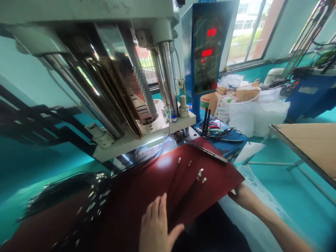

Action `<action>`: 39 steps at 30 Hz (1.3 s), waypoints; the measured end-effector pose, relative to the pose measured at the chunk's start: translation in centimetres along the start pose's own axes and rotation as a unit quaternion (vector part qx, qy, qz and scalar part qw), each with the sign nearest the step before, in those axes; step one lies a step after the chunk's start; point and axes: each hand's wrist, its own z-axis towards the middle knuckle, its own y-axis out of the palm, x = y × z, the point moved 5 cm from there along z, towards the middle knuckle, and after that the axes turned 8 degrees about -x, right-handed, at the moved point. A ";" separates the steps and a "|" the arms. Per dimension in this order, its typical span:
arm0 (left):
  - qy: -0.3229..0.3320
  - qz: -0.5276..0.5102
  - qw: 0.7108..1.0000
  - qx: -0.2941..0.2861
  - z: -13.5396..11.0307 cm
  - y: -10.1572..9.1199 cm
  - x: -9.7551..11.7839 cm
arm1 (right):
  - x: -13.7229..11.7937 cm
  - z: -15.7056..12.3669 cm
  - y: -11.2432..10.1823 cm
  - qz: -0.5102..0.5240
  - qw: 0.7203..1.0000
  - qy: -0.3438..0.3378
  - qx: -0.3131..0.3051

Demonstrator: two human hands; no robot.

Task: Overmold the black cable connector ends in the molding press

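Four black wires (189, 196) — metal-tipped

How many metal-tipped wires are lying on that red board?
4, all on the dark red board, tips pointing away from the person: the leftmost tip, the next tip, the thicker third tip, the rightmost tip. Others may be hidden.

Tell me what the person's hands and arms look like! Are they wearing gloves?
No gloves: the left hand and the right hand are both bare. The right forearm is bare too, with no sleeve, watch or band that I can see. Neither hand shows any cables or markings.
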 end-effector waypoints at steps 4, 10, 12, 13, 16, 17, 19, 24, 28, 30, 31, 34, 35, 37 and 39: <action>0.010 0.088 0.996 -0.029 4.8 -0.7 2.5 | -1.0 -2.1 -1.4 -0.081 0.989 0.020 -0.119; 0.019 0.107 0.990 -0.092 6.8 -1.4 3.4 | -6.9 -5.8 -4.7 0.081 0.963 -0.064 -0.250; 0.054 0.031 0.994 -0.090 6.6 -1.7 3.7 | -9.2 -5.5 -6.0 0.151 0.946 -0.125 -0.258; 0.069 -0.040 0.991 -0.107 6.3 -1.8 3.8 | -10.2 -4.8 -6.7 0.193 0.940 -0.151 -0.238; 0.095 -0.278 0.932 -0.210 4.9 -1.7 4.6 | -11.7 -1.1 -9.0 0.332 0.921 -0.181 -0.097; 0.101 -0.328 0.908 -0.240 4.3 -1.7 4.9 | -12.0 0.4 -9.6 0.373 0.909 -0.181 -0.048; 0.116 -0.373 0.882 -0.264 3.5 -2.0 5.7 | -12.8 3.2 -10.1 0.440 0.876 -0.200 -0.009; 0.122 -0.379 0.892 -0.212 3.8 -2.4 7.2 | -16.6 6.1 -9.0 0.517 0.809 -0.249 -0.131; 0.148 -0.373 0.905 -0.144 5.5 -2.4 9.1 | -17.2 5.2 -8.7 0.500 0.819 -0.231 -0.157; 0.155 -0.388 0.896 -0.148 6.3 -2.0 10.1 | -16.6 4.8 -8.9 0.493 0.822 -0.236 -0.160; 0.161 -0.395 0.890 -0.160 6.6 -1.7 10.7 | -16.3 4.7 -9.0 0.492 0.819 -0.241 -0.168; 0.185 -0.385 0.884 -0.190 7.2 -1.0 12.2 | -15.0 4.9 -9.1 0.488 0.818 -0.241 -0.187; 0.188 -0.371 0.889 -0.191 7.2 -0.9 12.5 | -14.7 5.0 -9.0 0.484 0.822 -0.234 -0.188; 0.195 -0.339 0.905 -0.167 7.4 -0.9 12.9 | -14.1 5.3 -8.9 0.483 0.830 -0.219 -0.175; 0.205 -0.329 0.910 -0.144 7.7 -1.1 13.1 | -14.0 5.5 -8.8 0.494 0.827 -0.215 -0.161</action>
